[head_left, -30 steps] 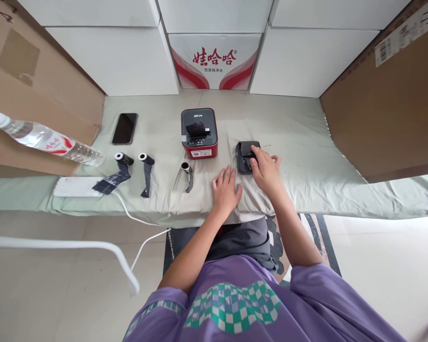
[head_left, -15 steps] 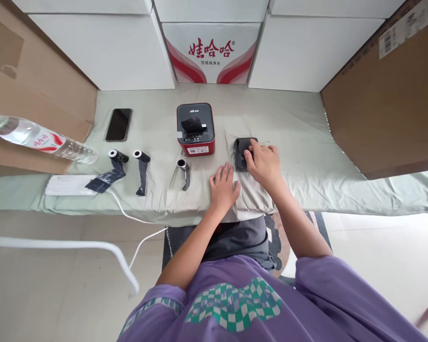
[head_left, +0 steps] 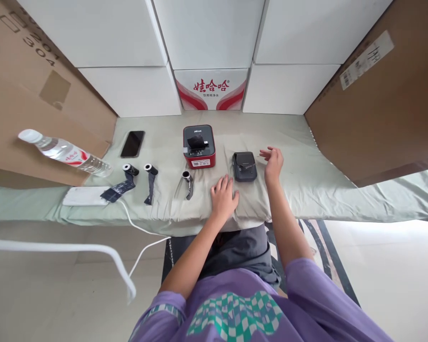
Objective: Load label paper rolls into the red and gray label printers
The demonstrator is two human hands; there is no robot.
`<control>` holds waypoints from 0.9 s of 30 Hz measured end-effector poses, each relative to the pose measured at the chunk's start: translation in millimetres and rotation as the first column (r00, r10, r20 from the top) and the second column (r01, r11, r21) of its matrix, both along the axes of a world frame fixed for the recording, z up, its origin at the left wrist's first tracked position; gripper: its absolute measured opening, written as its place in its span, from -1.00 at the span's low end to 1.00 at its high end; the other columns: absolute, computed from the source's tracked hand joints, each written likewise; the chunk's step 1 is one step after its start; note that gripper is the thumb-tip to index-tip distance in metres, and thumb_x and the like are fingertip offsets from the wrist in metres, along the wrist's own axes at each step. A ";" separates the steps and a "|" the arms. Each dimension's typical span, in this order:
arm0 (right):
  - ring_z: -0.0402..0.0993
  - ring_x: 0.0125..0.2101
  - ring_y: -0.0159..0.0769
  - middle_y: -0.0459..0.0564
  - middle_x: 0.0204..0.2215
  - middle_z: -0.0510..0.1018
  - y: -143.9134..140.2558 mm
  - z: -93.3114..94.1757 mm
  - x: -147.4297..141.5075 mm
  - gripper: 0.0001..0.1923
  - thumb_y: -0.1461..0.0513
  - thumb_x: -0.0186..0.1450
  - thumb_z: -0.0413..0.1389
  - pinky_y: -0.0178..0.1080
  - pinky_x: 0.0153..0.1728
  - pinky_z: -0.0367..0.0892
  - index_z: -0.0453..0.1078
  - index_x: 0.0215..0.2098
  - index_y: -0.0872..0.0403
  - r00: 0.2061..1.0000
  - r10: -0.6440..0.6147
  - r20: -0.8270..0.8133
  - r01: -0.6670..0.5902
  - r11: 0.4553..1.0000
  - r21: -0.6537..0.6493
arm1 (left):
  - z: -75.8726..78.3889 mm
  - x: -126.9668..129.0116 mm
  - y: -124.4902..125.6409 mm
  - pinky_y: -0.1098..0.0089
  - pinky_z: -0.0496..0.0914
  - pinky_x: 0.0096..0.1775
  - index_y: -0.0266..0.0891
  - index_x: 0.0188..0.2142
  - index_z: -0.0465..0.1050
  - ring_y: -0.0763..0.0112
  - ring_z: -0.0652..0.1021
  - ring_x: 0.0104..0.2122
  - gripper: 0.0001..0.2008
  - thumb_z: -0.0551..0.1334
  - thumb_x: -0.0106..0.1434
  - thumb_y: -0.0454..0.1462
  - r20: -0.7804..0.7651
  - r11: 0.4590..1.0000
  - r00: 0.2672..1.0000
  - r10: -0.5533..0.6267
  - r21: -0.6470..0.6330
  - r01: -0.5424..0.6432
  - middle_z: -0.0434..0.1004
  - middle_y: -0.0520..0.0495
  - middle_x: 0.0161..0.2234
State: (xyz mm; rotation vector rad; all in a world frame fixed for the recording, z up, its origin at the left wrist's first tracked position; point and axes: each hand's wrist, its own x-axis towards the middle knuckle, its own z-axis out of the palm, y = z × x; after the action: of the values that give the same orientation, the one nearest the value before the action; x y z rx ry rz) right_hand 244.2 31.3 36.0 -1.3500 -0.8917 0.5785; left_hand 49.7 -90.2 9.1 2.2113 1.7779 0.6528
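Observation:
A small black portable printer (head_left: 245, 167) lies on the green cloth, a dark strip lying over its upper side. Just to its right is my right hand (head_left: 273, 164), off the printer, fingers loosely bent and apart with nothing visible in them. By its fingertips a thin line, too fine to make out, lies on the cloth. My left hand (head_left: 224, 195) rests flat with spread fingers, to the lower left of the small printer and not touching it. A red and black box-shaped printer (head_left: 199, 148) stands further back, a black strip (head_left: 196, 141) sticking out of its top.
Three black paper rolls (head_left: 131, 169) with loose tails stand leftward. A phone (head_left: 132, 144), a white power strip (head_left: 82, 196) with its cable, and a water bottle (head_left: 71, 154) are further left. Cardboard boxes flank both sides; white cartons (head_left: 210, 90) stand behind.
My right hand has lifted off the small printer and moved right of it. My left hand stays in place. The view has tilted upward, showing more of the cartons.

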 end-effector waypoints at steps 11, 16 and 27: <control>0.52 -0.59 -0.46 -0.16 -0.58 0.57 77.5 -16.6 -12.2 -0.75 0.13 0.46 0.02 -0.40 -0.49 0.37 0.40 -0.32 0.06 0.920 0.177 -0.350 -0.195 0.981 -0.016 | 92.8 -133.7 97.6 0.41 0.34 -0.29 -0.20 -0.23 0.48 0.44 0.44 -0.43 -0.90 0.28 0.25 -0.26 0.748 0.898 0.592 0.301 -0.013 -0.440 0.43 0.07 -0.47; 0.44 -0.65 -0.49 -0.20 -0.64 0.50 84.7 -21.8 -16.0 -0.73 0.15 0.47 -0.03 -0.43 -0.56 0.32 0.37 -0.36 0.05 0.919 0.027 -0.393 -0.031 1.000 -0.004 | 86.0 -184.2 165.1 0.45 0.02 -0.50 -0.20 -0.26 0.46 0.54 0.29 -0.55 -0.67 0.40 -0.07 -0.26 0.717 0.853 0.509 0.477 -0.516 -0.072 0.36 0.12 -0.50; 0.39 -0.65 -0.48 -0.18 -0.61 0.48 90.7 -31.7 -11.7 -0.67 -0.01 0.42 0.04 -0.40 -0.60 0.26 0.38 -0.34 0.04 0.962 0.099 -0.255 -0.101 0.995 0.007 | 70.7 -202.3 178.5 0.53 0.12 -0.50 -0.22 -0.41 0.38 0.61 0.34 -0.57 -0.61 0.52 -0.17 -0.23 0.768 0.795 0.489 0.415 -0.567 0.216 0.27 0.18 -0.58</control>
State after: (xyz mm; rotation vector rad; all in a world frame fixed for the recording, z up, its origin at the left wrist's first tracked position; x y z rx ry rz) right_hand 232.5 122.0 4.3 -1.2085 -0.7504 0.8144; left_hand -152.6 88.3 79.8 0.9679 1.2563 0.8603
